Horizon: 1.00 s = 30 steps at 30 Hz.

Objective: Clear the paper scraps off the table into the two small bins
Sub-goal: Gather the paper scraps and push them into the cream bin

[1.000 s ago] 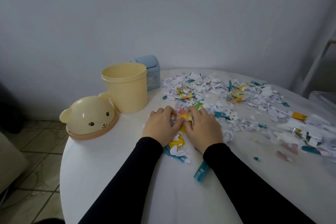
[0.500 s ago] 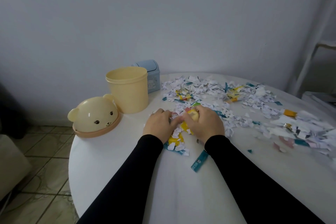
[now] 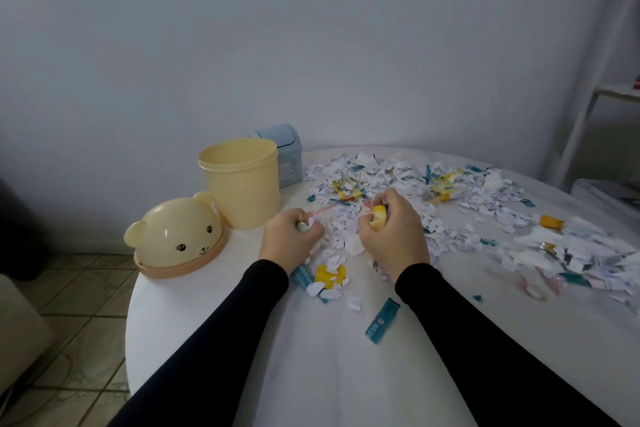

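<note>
White round worktop (image 3: 214, 350) against a pale wall carries paper scraps (image 3: 391, 180) across its right half. Left hand (image 3: 289, 239) and right hand (image 3: 393, 236), fingers curled, each grasp a clump of scraps above the near pile. Yellow bin (image 3: 242, 184) stands open left of the hands, blue bin (image 3: 285, 156) behind it, bear lid (image 3: 176, 236) alongside. Since the earlier frame, both hands have lifted and separated.
</note>
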Motion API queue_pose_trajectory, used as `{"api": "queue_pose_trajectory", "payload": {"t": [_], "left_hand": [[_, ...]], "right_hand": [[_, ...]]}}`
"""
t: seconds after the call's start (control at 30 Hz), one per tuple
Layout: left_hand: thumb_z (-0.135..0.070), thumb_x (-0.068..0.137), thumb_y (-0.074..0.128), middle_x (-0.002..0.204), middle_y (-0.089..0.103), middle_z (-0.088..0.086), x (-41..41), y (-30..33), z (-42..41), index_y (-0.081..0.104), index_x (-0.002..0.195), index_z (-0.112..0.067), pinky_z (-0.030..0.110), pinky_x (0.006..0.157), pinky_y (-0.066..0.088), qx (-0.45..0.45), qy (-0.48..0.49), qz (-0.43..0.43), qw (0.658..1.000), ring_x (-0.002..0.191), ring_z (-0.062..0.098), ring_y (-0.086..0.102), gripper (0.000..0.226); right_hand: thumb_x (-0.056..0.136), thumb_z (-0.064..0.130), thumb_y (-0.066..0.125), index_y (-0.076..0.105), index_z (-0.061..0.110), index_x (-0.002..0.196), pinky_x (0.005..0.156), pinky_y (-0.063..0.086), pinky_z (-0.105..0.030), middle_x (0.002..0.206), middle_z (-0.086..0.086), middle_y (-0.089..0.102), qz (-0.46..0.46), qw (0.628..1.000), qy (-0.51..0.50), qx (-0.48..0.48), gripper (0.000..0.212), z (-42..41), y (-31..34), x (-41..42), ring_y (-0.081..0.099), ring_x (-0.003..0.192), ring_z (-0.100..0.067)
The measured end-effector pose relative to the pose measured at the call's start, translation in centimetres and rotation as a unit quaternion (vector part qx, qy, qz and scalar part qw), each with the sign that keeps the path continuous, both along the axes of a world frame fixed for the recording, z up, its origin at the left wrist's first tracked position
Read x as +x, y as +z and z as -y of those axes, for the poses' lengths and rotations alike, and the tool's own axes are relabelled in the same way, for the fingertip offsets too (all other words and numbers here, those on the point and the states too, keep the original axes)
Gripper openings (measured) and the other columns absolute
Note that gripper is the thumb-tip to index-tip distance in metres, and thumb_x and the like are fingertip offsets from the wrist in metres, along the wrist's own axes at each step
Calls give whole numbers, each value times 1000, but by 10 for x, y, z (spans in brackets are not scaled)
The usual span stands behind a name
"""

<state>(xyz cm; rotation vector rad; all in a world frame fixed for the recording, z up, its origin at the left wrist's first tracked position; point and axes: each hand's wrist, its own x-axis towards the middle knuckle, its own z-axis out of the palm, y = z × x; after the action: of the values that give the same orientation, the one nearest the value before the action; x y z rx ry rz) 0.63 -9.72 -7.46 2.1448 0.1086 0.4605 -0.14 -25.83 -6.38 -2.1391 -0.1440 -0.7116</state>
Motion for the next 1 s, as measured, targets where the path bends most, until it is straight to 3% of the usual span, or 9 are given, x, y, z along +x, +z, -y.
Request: {"api": "queue_pose_trajectory", "payload": {"t": [0.13, 0.23, 0.3, 0.37, 0.43, 0.6, 0.73, 0.87, 1.0], "left_hand": [[-21, 78, 64, 53, 40, 1, 8, 16, 7, 38, 56, -16, 24, 46, 36, -81, -24, 37, 996, 48, 16, 38, 35], [-18, 78, 64, 50, 38, -2, 14, 31, 5, 38, 56, -17, 20, 44, 32, -113, -44, 70, 990, 44, 13, 34, 34], [-18, 78, 64, 52, 38, 2, 17, 40, 4, 40, 60, -15, 22, 44, 31, -125, -57, 94, 986, 47, 15, 33, 31], [-17, 79, 64, 55, 40, 6, 19, 44, 0, 43, 64, -13, 23, 43, 33, -141, -61, 107, 982, 49, 18, 35, 27], [-16, 80, 64, 56, 41, 7, 21, 47, -2, 43, 66, -14, 23, 42, 33, -152, -65, 114, 980, 49, 18, 36, 25], [-16, 80, 65, 57, 42, -2, 23, 44, -2, 48, 73, -19, 23, 48, 32, -144, -82, 130, 978, 48, 15, 35, 18], [-22, 82, 63, 57, 49, -12, 21, 36, 6, 64, 100, -25, 14, 46, 36, -118, -108, 89, 983, 37, 1, 38, 19], [-27, 81, 59, 47, 47, -8, 16, 31, 14, 67, 74, -14, 25, 52, 39, -79, -106, 68, 989, 45, 9, 40, 17], [-29, 82, 58, 55, 42, -2, 12, 31, 18, 60, 69, -5, 26, 54, 32, -69, -100, 72, 990, 52, 11, 34, 27]], "right_hand": [[82, 18, 60, 54, 19, 103, 67, 48, -29, 92, -1, 60, 24, 998, 9, 59, 22, -2, 15, 3, 58, 79, -21], [85, 22, 60, 56, 20, 120, 75, 44, -23, 103, 4, 59, 5, 996, 10, 89, 36, -4, 30, 9, 58, 88, -14], [83, 24, 63, 66, 13, 103, 79, 43, -23, 100, 2, 64, -2, 997, -8, 73, 23, -6, 39, 16, 58, 94, -15], [80, 23, 63, 68, 8, 75, 68, 40, -24, 79, -6, 67, -8, 998, -20, 54, 16, -11, 47, 22, 60, 82, -22], [78, 21, 62, 65, 12, 65, 64, 35, -21, 76, -8, 64, -20, 998, -27, 47, 15, -16, 55, 28, 57, 76, -22], [80, 19, 59, 61, 19, 65, 69, 34, -19, 84, -8, 60, -19, 999, -20, 30, 15, -23, 63, 30, 50, 79, -17], [80, 20, 59, 67, 11, 74, 53, 35, -17, 69, -1, 63, -28, 999, -15, 25, 13, -25, 63, 27, 52, 64, -11], [83, 18, 59, 54, 9, 61, 48, 34, -21, 56, -1, 51, -23, 998, -17, 49, 24, -23, 69, 23, 44, 55, -13], [82, 16, 58, 54, 2, 62, 46, 32, -22, 54, -4, 48, -23, 997, -6, 69, 24, -26, 76, 21, 41, 53, -19]]}}
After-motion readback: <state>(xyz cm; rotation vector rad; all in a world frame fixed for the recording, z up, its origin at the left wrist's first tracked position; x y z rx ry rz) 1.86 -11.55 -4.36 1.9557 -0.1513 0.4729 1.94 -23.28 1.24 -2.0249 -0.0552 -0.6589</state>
